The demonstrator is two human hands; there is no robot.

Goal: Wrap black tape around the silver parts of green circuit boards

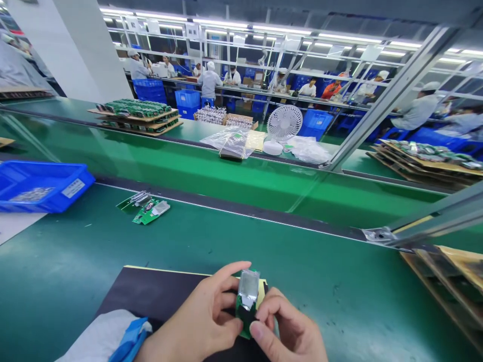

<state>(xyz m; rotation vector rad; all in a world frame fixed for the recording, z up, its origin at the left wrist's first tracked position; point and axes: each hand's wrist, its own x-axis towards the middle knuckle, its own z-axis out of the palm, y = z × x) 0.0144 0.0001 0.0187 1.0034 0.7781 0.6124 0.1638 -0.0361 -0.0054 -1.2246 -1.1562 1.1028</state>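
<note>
Both hands meet at the bottom centre of the frame: the left hand [204, 322] and right hand [289, 329] pinch a small green circuit board [247, 301] between fingertips, its lower half hidden by them. Wrists are cut off by the frame's edge. Beneath, a black mat [151, 296] covers the counter [339, 281].

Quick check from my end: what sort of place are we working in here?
Most likely an electronics assembly factory line. A green conveyor belt runs past, stacked trays of circuit boards sit beside it, and both hands, left hand and right hand, hold a small circuit board.
</note>
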